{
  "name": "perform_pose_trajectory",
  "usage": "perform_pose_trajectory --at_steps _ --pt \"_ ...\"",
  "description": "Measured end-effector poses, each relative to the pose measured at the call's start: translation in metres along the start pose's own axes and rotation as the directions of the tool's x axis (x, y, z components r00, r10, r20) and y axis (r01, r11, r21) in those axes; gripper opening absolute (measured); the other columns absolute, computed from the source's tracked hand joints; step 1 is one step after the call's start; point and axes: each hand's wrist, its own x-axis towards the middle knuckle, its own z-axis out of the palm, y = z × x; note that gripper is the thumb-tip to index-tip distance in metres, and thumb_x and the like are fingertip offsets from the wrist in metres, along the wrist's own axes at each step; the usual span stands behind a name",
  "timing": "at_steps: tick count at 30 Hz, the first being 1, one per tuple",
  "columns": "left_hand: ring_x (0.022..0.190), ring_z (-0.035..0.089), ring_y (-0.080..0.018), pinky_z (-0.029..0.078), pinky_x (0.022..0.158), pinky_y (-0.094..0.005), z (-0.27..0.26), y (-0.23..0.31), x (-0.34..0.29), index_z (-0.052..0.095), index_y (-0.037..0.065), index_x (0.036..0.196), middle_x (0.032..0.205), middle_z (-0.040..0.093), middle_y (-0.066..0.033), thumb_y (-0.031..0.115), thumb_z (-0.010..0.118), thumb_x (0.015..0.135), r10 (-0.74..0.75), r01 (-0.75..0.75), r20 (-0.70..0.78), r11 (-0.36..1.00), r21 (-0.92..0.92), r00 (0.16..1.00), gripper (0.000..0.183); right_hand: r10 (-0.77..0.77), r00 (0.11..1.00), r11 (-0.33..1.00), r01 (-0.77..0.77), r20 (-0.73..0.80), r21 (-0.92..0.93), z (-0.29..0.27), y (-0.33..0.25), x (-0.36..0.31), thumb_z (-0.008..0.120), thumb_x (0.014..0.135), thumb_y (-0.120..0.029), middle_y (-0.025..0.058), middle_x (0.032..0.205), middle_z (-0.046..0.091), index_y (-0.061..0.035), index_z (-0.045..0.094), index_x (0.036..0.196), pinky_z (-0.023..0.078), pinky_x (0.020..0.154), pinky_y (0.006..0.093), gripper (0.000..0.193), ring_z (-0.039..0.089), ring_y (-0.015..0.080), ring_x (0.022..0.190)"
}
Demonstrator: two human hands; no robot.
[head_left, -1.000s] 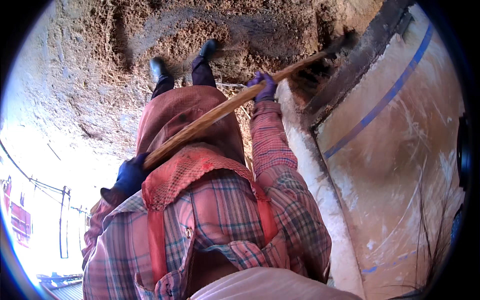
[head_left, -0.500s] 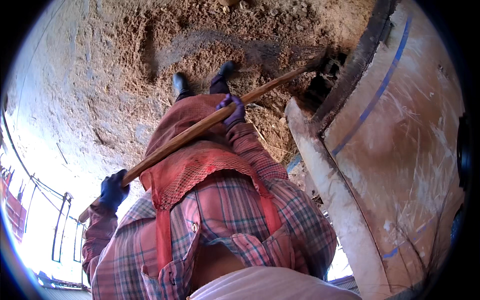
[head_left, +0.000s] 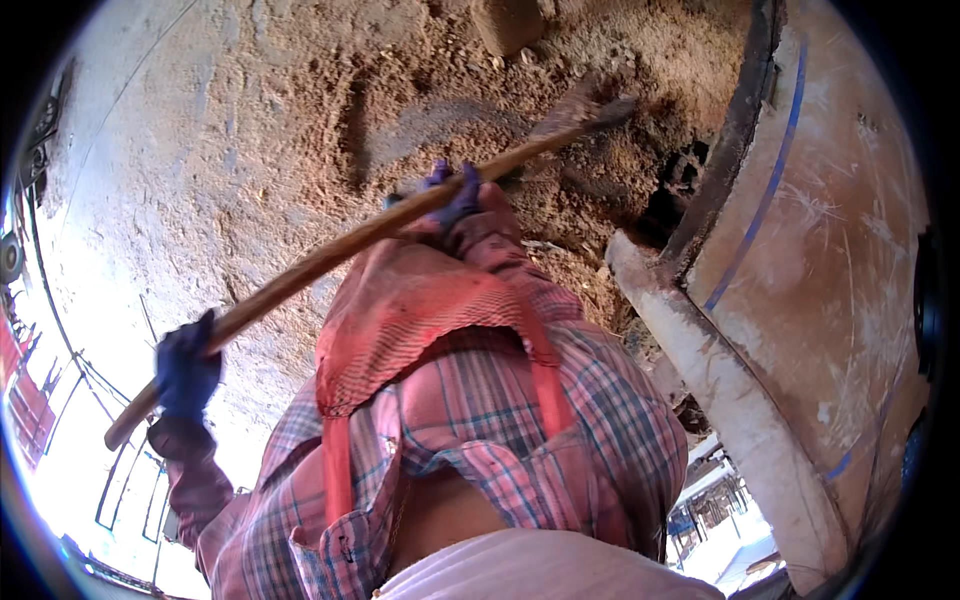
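Long brown wooden handle [head_left: 320, 262] slants across my front, dark flattish head [head_left: 612, 112] over crumbly brown ground [head_left: 300, 185]. My blue-gloved left hand [head_left: 187, 370] wraps it near the butt, purple-gloved right hand [head_left: 458, 205] farther forward; wide spacing presumably for leverage.

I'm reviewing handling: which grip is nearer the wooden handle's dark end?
The right grip, farther up the wooden handle; the left grip is near its opposite end.

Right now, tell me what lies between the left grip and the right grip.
In the head view, the wooden handle spans from left grip to right grip.
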Motion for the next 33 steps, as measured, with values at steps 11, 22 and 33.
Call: perform_pose_trajectory --at_steps 11,22,33 --pt "0.075 0.052 -0.0185 0.042 0.069 -0.0370 -0.034 -0.134 -0.144 0.044 0.018 0.130 0.075 0.048 -0.0006 0.020 0.057 0.079 -0.231 0.193 0.002 0.818 0.542 0.973 0.053 0.355 0.915 0.933 -0.334 -0.190 0.134 0.043 0.217 0.011 0.061 0.077 -0.033 0.0097 0.075 0.057 -0.0039 0.052 0.080 0.049 0.077 0.0472 0.031 0.058 0.0289 0.076" --pt "0.066 0.060 -0.0363 0.049 0.061 -0.0448 -0.009 -0.113 -0.127 0.058 0.007 0.076 0.067 0.061 -0.0164 0.013 0.060 0.065 -0.472 0.482 0.423 0.872 0.090 0.774 0.012 0.237 0.940 0.947 -0.281 -0.246 -0.158 -0.027 0.253 0.058 0.043 0.081 -0.022 0.0104 0.058 0.052 -0.0088 0.048 0.067 0.046 0.053 0.0367 0.019 0.051 0.0266 0.053" --pt "0.062 0.060 -0.0342 0.048 0.059 -0.0431 0.019 -0.060 0.001 0.056 0.008 0.075 0.062 0.058 -0.0152 0.017 0.064 0.067 -0.465 0.433 0.544 0.880 0.197 0.698 0.015 0.261 0.895 0.959 -0.284 -0.362 -0.010 0.005 0.110 0.104 0.046 0.078 -0.010 0.0130 0.059 0.049 -0.0061 0.044 0.076 0.049 0.055 0.0450 0.005 0.051 0.0299 0.052"
